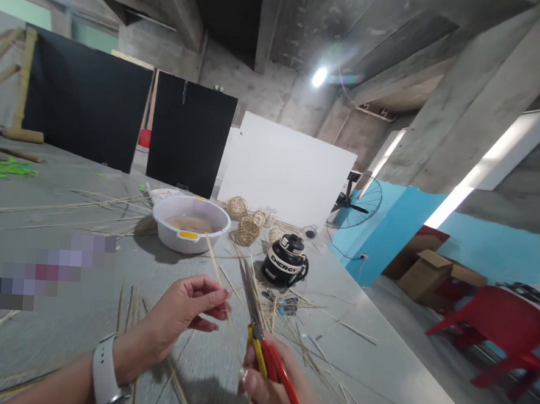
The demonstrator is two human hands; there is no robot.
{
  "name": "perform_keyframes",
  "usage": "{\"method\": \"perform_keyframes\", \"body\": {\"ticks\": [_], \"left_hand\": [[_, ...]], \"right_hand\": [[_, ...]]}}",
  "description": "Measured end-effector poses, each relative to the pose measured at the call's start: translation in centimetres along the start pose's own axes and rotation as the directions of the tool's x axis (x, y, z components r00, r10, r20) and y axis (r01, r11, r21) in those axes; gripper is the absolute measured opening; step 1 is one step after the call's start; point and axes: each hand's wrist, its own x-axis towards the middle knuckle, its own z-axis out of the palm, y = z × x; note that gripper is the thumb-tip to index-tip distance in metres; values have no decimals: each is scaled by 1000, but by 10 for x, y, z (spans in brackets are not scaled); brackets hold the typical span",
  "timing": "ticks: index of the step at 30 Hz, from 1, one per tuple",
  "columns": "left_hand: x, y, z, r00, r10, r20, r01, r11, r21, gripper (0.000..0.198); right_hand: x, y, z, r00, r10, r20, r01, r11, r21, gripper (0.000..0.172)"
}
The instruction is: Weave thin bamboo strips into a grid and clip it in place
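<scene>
Thin strip in left hand; scissors in right hand
Left grip pinched narrow on strip, above tabletop; right grip wrapped round scissors' handles, blades pointing away; white basin beyond.

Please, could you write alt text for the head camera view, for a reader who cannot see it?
A person's left hand holds a thin pale strip and the right hand holds scissors with red and yellow handles, above a grey table. Beyond are a white basin, woven pieces and a black jug marked ENERGY.
</scene>
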Motion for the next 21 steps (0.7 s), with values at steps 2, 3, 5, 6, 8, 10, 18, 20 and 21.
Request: {"method": "perform_keyframes", "body": {"ticks": [2,3,5,6,8,10,18,20,21], "left_hand": [[1,0,0,1000,11,-10,-11,1000,17,34],[1,0,0,1000,17,-17,-17,1000,26,33],[3,0,-2,1000,16,-5,-16,999,51,32],[4,-1,-3,1000,-2,30,0,998,68,32],[5,-2,-6,985,-75,154,57,992,117,31],[5,-6,-8,945,-159,287,107,977,186,31],[3,-17,0,939,-162,303,86,965,249,34],[3,-16,2,961,-138,238,83,970,227,37],[3,-14,3,970,-129,206,84,973,213,37]], "right_hand": [[2,-6,1,999,26,21,-27,998,50,55],[3,-8,1,1000,20,9,-21,997,68,54],[5,-10,-2,1000,16,-1,-16,997,70,52],[5,-10,-4,1000,17,-14,-16,998,57,51],[7,-8,-10,997,-5,-83,7,1000,25,49],[10,-6,-17,976,-62,-207,64,998,5,49],[15,5,-14,941,-62,-334,89,994,68,49],[16,13,-4,953,-26,-302,73,987,146,53],[16,17,1,961,-14,-274,64,982,177,55]]}}
